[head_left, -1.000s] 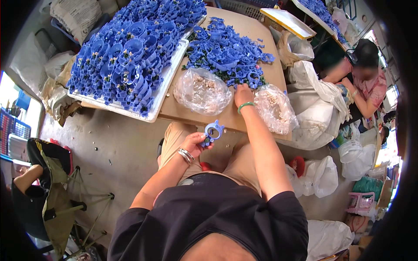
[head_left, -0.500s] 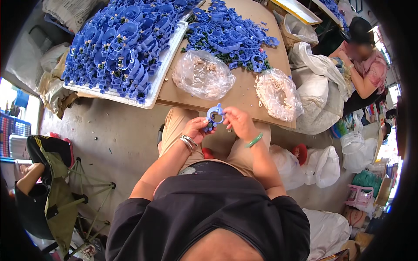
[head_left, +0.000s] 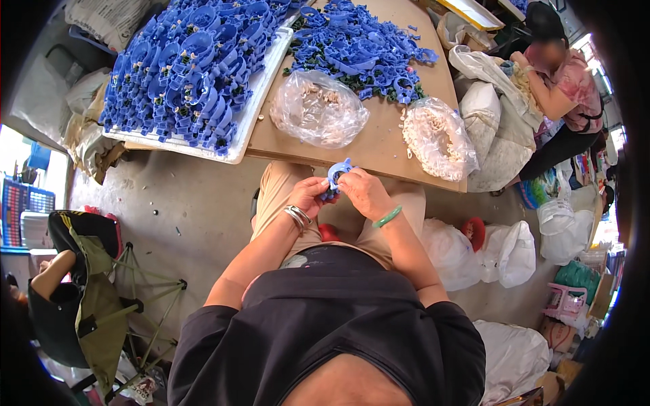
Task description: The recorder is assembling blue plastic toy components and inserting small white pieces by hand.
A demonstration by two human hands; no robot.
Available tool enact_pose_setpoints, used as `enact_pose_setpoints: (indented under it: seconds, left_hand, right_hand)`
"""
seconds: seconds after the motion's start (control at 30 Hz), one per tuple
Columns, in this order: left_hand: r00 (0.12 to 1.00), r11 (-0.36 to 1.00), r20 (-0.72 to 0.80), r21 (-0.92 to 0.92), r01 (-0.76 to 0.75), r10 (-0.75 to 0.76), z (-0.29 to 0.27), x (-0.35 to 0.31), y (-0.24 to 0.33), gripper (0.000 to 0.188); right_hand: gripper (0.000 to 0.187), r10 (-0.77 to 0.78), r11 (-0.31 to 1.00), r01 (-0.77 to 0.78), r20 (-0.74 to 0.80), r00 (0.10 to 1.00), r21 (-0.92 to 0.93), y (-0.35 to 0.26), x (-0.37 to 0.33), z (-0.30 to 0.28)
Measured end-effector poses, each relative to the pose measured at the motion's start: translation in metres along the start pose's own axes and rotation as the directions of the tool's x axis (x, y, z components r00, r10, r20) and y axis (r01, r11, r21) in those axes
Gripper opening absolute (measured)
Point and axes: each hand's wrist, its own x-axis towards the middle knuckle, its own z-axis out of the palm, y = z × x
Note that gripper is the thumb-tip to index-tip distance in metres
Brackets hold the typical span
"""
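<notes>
Above my lap, my left hand [head_left: 309, 194] grips a blue plastic ring-shaped piece [head_left: 334, 171] by its lower left side. Small dark green bits show on the piece near these fingers. My right hand [head_left: 367, 193] is closed against the right side of the ring, and its fingertips cover part of the opening. Whatever those fingertips pinch is hidden. Just beyond my hands, at the table's near edge, lie a clear plastic bag [head_left: 318, 111] of small cream-coloured pieces and another open bag [head_left: 440, 139] of the same.
A white foam tray [head_left: 252, 122] heaped with blue pieces [head_left: 183, 68] covers the table's left. A looser blue pile [head_left: 365, 51] lies on the brown tabletop [head_left: 386, 139]. A folding chair [head_left: 101, 298] stands left. White bags [head_left: 467, 254] sit right. Another person [head_left: 558, 88] works at far right.
My right hand has moved left onto the ring, from just beside it, and now covers part of its opening. My left hand keeps its hold. The person at right has shifted slightly.
</notes>
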Motion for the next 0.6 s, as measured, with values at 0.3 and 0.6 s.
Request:
enact_pose_setpoints:
  seconds: [0.3, 0.6]
  left_hand:
    - [0.999, 1.0, -0.033, 0.018, -0.016, 0.017, 0.002, 0.001, -0.002, 0.013]
    - [0.993, 0.968, -0.038, 0.229, -0.102, 0.114, 0.003, 0.002, -0.004, 0.017]
  right_hand:
    - [0.005, -0.055, 0.998, 0.056, 0.034, 0.998, -0.03, 0.002, 0.0, -0.004]
    - [0.004, -0.054, 0.99, 0.055, 0.011, 0.999, -0.128, 0.009, -0.001, 0.005]
